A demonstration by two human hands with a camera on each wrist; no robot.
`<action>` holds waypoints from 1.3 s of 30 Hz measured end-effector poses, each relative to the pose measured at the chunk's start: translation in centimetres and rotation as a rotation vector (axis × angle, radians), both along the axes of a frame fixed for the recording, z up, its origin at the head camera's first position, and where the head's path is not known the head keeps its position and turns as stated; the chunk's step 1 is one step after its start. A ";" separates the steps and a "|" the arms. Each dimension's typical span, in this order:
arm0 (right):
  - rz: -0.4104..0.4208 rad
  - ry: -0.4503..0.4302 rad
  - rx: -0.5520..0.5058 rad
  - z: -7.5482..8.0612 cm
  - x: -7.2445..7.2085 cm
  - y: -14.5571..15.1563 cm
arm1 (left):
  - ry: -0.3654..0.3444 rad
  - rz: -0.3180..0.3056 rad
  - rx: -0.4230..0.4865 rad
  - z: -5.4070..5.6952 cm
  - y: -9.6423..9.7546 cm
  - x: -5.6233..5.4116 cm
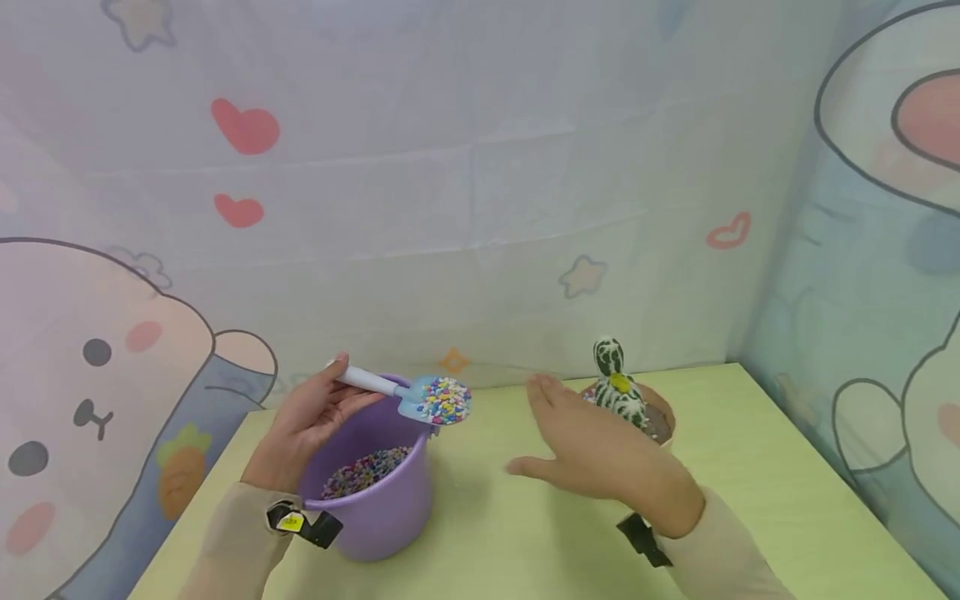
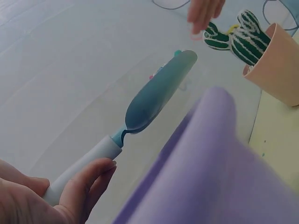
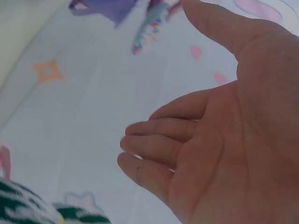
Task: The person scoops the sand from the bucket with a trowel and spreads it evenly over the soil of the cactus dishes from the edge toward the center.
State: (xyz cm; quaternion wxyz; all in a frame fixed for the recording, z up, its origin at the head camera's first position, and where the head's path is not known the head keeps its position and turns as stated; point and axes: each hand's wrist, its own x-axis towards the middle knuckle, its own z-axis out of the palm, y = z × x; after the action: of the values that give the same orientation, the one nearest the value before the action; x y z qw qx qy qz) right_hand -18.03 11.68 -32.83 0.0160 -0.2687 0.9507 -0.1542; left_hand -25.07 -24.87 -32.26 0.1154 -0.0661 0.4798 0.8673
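My left hand (image 1: 318, 417) grips the white handle of a small blue toy shovel (image 1: 411, 407). Colourful pellets (image 1: 447, 401) fill its blade, which is held just past the rim of a purple bucket (image 1: 390, 517). More pellets (image 1: 367, 472) lie inside the bucket. In the left wrist view the shovel (image 2: 159, 93) shows its underside, with thumb and fingers round the handle. My right hand (image 1: 592, 446) is held in the air with fingers straight and nothing in it. Partly behind it stands a cactus figure (image 1: 621, 387) in a pot; the right wrist view shows the bare palm (image 3: 210, 144).
The cactus pot (image 2: 280, 65) is peach-coloured and stands on the right part of the pale yellow-green table (image 1: 495, 533). A printed cloth backdrop (image 1: 450, 208) hangs behind the table and along its sides.
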 end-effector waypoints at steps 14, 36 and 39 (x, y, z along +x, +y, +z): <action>0.008 0.304 -0.283 1.3 0.0 8.4 | -0.003 0.006 0.032 0.5 3.7 -0.9; -0.175 0.085 -0.267 -4.1 -4.2 14.3 | -0.024 0.058 0.054 -0.5 11.4 -1.9; -0.197 0.051 -0.243 -3.8 -4.2 13.7 | -0.023 0.043 0.048 -0.3 11.4 -1.9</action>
State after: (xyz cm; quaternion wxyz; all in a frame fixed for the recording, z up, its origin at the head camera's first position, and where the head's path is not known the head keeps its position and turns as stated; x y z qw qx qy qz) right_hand -22.18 25.38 -36.67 -0.0560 -0.1779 0.9469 -0.2619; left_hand -26.92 -13.42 -32.55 0.1038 -0.0838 0.4557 0.8801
